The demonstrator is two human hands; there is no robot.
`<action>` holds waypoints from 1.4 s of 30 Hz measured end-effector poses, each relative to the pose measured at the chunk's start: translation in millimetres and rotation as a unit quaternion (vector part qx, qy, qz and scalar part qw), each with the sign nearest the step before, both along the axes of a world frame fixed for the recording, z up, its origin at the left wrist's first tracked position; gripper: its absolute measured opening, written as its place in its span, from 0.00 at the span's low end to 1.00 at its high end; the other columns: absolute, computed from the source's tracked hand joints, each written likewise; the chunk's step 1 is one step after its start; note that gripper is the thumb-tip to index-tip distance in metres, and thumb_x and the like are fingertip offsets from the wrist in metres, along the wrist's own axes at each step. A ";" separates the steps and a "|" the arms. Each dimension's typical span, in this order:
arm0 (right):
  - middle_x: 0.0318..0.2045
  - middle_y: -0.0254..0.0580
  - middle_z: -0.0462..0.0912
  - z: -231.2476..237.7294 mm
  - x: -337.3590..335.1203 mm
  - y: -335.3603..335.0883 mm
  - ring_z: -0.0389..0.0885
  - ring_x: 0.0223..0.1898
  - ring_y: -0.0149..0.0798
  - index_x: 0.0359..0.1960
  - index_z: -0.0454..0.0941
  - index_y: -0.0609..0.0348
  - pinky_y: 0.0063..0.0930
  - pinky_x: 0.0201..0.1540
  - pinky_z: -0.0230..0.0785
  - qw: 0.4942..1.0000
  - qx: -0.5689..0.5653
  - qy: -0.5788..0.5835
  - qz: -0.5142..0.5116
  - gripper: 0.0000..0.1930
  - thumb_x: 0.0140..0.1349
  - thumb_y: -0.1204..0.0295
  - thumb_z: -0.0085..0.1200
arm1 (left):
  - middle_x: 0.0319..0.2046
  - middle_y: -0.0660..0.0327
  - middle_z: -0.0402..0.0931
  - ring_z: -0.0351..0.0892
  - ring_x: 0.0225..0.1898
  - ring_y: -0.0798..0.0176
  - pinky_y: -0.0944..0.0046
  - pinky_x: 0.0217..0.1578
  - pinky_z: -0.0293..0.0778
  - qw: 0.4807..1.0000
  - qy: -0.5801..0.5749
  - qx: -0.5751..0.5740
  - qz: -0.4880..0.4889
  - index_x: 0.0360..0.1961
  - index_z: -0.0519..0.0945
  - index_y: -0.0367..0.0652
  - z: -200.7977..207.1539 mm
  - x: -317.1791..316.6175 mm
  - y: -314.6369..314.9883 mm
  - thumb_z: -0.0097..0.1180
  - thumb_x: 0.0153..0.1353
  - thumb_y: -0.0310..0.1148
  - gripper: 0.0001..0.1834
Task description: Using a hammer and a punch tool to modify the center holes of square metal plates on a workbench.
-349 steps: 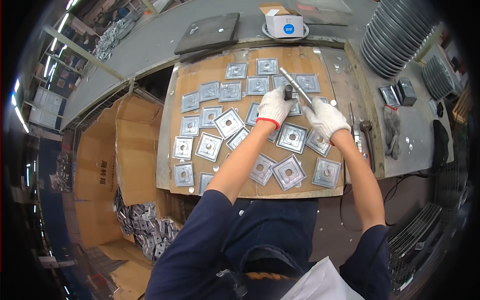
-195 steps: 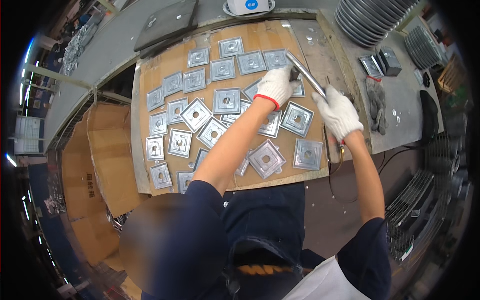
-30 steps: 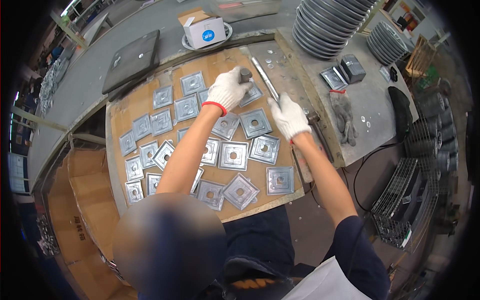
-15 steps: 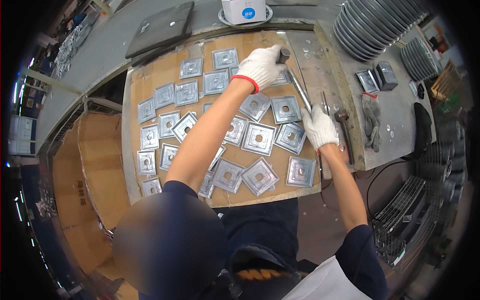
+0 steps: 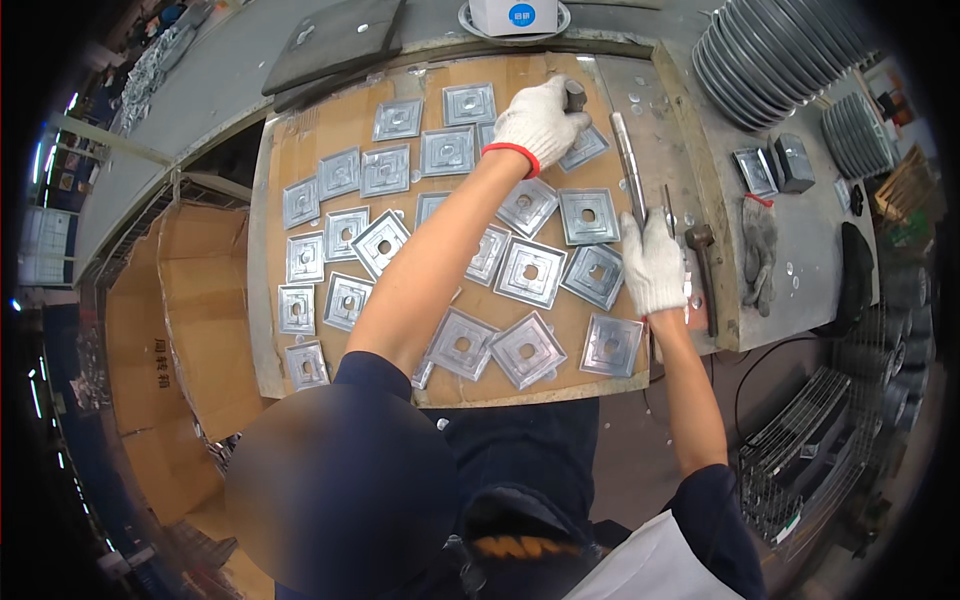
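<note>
Left arm (image 5: 430, 265) hides plates (image 5: 531, 272)

Several stand partly behind it, their number uncertain. The left hand (image 5: 537, 125) covers all but the blunt end of a dark tool (image 5: 576, 95); the right hand (image 5: 655, 265) hides the lower end of a rod (image 5: 625, 150). A blurred disc (image 5: 340, 500) masks part of the left sleeve (image 5: 380, 371). The top edge crops the box (image 5: 490, 18) and pad (image 5: 345, 40).

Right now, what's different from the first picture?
The left hand moved toward the far edge of the cardboard; the right hand shifted right, past its side edge, swinging the metal rod away from the square plates. Neither let go: the left keeps its dark tool, the right the rod. The gray glove stayed put.
</note>
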State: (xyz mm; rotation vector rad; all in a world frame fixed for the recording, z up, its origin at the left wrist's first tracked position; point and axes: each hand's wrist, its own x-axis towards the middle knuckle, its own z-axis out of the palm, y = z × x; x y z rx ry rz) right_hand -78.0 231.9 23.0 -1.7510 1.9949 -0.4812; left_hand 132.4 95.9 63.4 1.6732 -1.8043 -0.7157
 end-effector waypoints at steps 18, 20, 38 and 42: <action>0.48 0.75 0.85 5.2 -0.2 -54.8 0.83 0.53 0.74 0.54 0.78 0.64 0.61 0.57 0.73 0.999 0.046 -0.004 -0.016 0.32 0.76 0.42 0.44 | 0.46 0.49 0.90 0.91 0.48 0.51 0.56 0.52 0.84 0.999 0.009 -0.008 -0.053 0.57 0.83 0.42 20.5 24.8 11.7 0.69 0.63 0.43 0.25; 0.48 0.75 0.85 -4.6 -15.8 -52.6 0.83 0.54 0.74 0.53 0.78 0.65 0.61 0.57 0.73 0.999 0.046 -0.004 -0.025 0.32 0.76 0.42 0.45 | 0.43 0.50 0.90 0.91 0.47 0.53 0.58 0.50 0.84 0.997 0.041 -0.028 -0.052 0.56 0.84 0.41 12.8 38.3 3.9 0.70 0.62 0.46 0.26; 0.49 0.78 0.84 -55.6 -27.8 -43.1 0.81 0.54 0.77 0.56 0.78 0.64 0.65 0.58 0.73 0.996 0.052 0.059 -0.046 0.33 0.77 0.41 0.45 | 0.42 0.51 0.91 0.92 0.43 0.51 0.53 0.48 0.84 0.989 -0.085 0.005 0.124 0.59 0.82 0.40 -36.2 64.9 13.1 0.73 0.60 0.52 0.34; 0.49 0.78 0.84 -54.1 -25.6 -41.5 0.81 0.54 0.77 0.56 0.78 0.64 0.65 0.57 0.73 0.996 0.043 0.057 -0.051 0.33 0.77 0.41 0.45 | 0.45 0.50 0.90 0.91 0.45 0.50 0.52 0.49 0.84 0.994 -0.037 -0.010 0.098 0.62 0.81 0.43 -40.8 63.7 9.3 0.73 0.60 0.54 0.35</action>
